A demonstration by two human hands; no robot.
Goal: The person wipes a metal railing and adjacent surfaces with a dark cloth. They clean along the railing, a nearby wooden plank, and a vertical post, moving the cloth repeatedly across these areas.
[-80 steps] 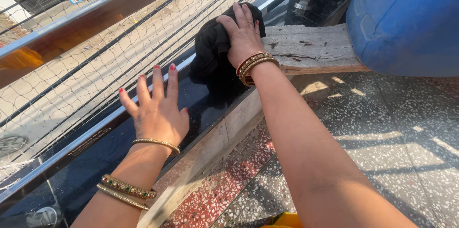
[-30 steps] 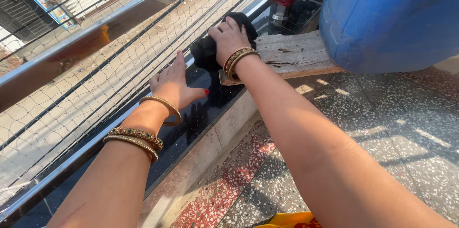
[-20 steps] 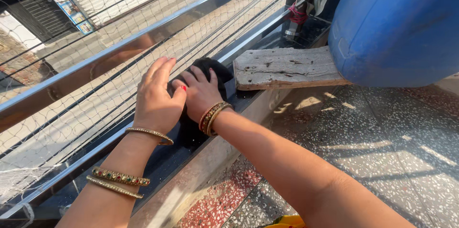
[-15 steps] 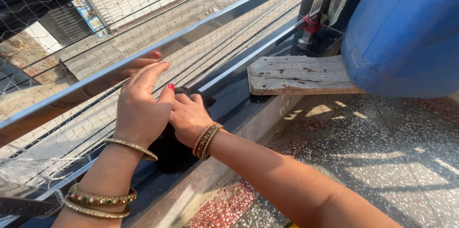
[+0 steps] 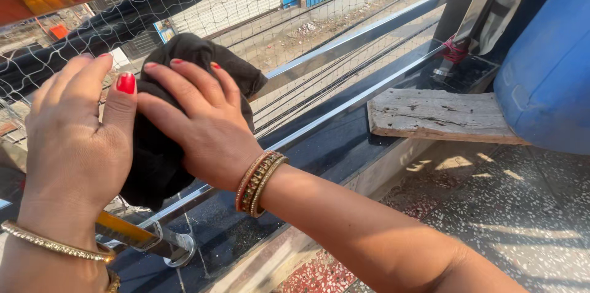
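A crumpled black cloth (image 5: 160, 158) is raised in front of the steel railing (image 5: 362, 38), well above the dark stone ledge (image 5: 319, 145). My right hand (image 5: 200, 124) lies over the cloth with fingers spread, pressing it from the front. My left hand (image 5: 74, 139) is against the cloth's left side, thumb with red nail touching it, fingers curled behind. Both wrists carry gold bangles.
A weathered wooden plank (image 5: 439, 114) lies across the ledge to the right, with a big blue barrel (image 5: 550, 78) beside it. Netting (image 5: 246, 4) covers the railing; a street lies beyond. A railing post base (image 5: 169, 247) sits on the ledge below my hands. Speckled terrazzo floor (image 5: 522, 207) at the right.
The cloth has come back along the ledge from the plank and up off the stone to railing height. My left hand has joined it, and both hands now hold it.
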